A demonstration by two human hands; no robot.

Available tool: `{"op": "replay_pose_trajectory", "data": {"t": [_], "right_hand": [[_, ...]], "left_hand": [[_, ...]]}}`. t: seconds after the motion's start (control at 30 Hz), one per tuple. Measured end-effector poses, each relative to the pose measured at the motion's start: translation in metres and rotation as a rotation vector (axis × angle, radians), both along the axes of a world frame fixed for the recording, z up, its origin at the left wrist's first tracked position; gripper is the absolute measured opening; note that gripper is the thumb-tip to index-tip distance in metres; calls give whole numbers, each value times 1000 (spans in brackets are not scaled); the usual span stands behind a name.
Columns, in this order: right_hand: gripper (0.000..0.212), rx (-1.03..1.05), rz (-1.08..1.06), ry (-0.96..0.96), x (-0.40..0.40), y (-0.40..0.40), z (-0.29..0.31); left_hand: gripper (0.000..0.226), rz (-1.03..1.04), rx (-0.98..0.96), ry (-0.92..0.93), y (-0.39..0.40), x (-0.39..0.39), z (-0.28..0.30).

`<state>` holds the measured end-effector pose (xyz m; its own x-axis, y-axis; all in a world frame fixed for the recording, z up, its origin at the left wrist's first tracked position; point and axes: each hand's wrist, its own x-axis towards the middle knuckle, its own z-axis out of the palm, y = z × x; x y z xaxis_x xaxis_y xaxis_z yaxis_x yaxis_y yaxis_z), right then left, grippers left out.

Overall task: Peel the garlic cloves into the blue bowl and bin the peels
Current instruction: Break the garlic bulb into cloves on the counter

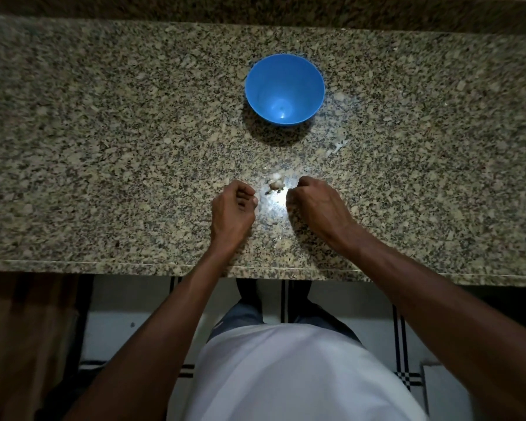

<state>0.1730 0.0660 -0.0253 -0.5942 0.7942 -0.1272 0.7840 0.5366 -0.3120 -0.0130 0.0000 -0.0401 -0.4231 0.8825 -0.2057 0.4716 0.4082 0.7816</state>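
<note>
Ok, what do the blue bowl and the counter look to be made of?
Blue bowl: probably plastic, with uniform saturated colour, a thin rim and a soft sheen inside. Counter: looks like polished granite, speckled beige, grey and black, with a bright glare patch near the hands.

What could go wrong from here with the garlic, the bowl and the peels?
1. The garlic and peel bits are pale against the speckled counter, under glare, so scraps could be missed.
2. The bowl stands apart, beyond both hands, so a peeled clove may drop short.
3. No bin is in view, so peels may pile up loose near the left hand and right hand.
</note>
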Motion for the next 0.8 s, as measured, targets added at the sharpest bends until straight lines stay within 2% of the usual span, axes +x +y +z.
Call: {"op": "replay_pose_trajectory", "data": {"t": [0.2,0.57,0.8], "right_hand": [[22,13,41,-104,-8,-1,8],[23,-13,-29,-114,-13,1,10],[11,2,-34,-125,-23,4,9]], "left_hand": [[8,-119,2,73,5,-1,0],[6,-128,-33,8,6,-10,-3],[6,-119,-75,-8,10,-8,3]]}}
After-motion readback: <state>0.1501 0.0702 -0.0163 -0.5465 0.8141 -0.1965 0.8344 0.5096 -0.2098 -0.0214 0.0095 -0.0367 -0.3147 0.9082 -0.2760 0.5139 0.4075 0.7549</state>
